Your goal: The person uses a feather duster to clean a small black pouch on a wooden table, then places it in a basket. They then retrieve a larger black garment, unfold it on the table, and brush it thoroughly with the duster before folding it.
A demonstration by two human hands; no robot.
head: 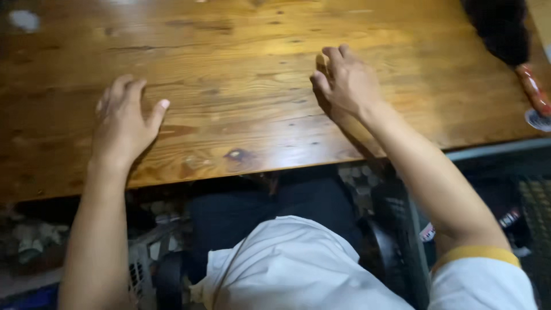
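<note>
I see my left hand (pixel 123 123) lying flat on the glossy brown wooden table (pixel 241 69), near its front edge, the grip spread apart and holding nothing. My right hand (pixel 344 80) is further in on the table, fingers (pixel 333 55) loosely curved and apart, also holding nothing (whether the fingertips touch the wood I cannot tell). The two hands are well apart. At the far right corner lies a black fluffy duster with a red handle (pixel 505 34), well away from my right hand. Below the table edge my white shirt (pixel 287 264) shows.
</note>
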